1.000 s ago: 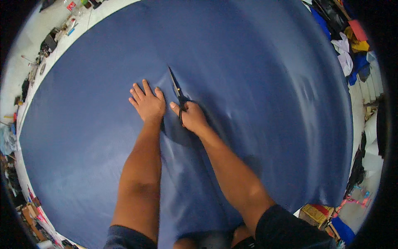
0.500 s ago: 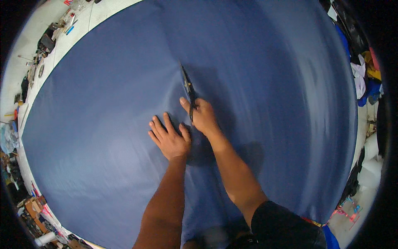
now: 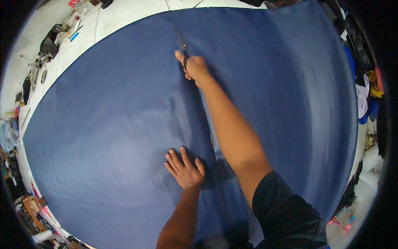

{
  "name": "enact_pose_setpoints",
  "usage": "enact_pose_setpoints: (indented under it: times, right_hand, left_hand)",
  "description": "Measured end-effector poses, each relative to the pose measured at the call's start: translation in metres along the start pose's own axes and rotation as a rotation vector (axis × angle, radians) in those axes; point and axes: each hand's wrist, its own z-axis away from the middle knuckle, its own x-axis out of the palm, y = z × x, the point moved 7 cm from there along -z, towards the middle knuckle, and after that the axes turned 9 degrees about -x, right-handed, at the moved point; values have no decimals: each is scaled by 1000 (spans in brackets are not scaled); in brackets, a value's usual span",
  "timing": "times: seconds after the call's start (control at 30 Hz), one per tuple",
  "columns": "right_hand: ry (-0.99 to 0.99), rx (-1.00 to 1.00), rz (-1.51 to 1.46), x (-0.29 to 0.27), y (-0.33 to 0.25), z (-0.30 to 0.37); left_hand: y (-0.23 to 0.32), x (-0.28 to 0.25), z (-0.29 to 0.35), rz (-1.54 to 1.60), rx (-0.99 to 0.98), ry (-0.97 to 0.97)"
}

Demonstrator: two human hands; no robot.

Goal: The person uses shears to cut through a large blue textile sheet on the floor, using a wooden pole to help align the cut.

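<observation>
A large sheet of smooth dark-blue material (image 3: pixel 103 124) covers the table. My right hand (image 3: pixel 195 69) is closed round the handles of black scissors (image 3: pixel 182 45), reaching toward the sheet's far edge with the blades pointing away from me. Behind the scissors a cut runs back toward me, with a thin pale gap between the two sides of the sheet. My left hand (image 3: pixel 186 169) lies flat on the sheet just left of that cut, fingers spread, holding nothing. How far apart the blades stand is hard to see.
A pale tabletop (image 3: pixel 124 23) shows beyond the sheet's far and left edges. Tools and clutter lie along the left, with a blue pen-like item (image 3: pixel 74 37) at the far left. Bundled cloth (image 3: pixel 362 97) and white rolls (image 3: pixel 370 170) are at the right.
The scissors and my right hand have moved away from me, lengthening the cut. My left hand now lies lower and slightly right in view. More of the far table edge shows.
</observation>
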Motion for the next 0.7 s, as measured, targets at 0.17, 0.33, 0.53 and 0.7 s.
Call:
enact_pose_setpoints:
  times: [0.17,0.33,0.53,0.7]
  right_hand:
    - [5,31,88,11,-9,-70]
    - [-2,-55,90,10,-24,-126]
    - [1,-178,-134,2,-33,-36]
    - [275,-113,-22,-95,85,248]
  left_hand:
    - [-4,4,1,-22,-33,-59]
    - [-3,5,0,-7,-26,-72]
    - [-1,0,-1,-4,-39,-59]
    - [-6,-1,-2,4,-43,-21]
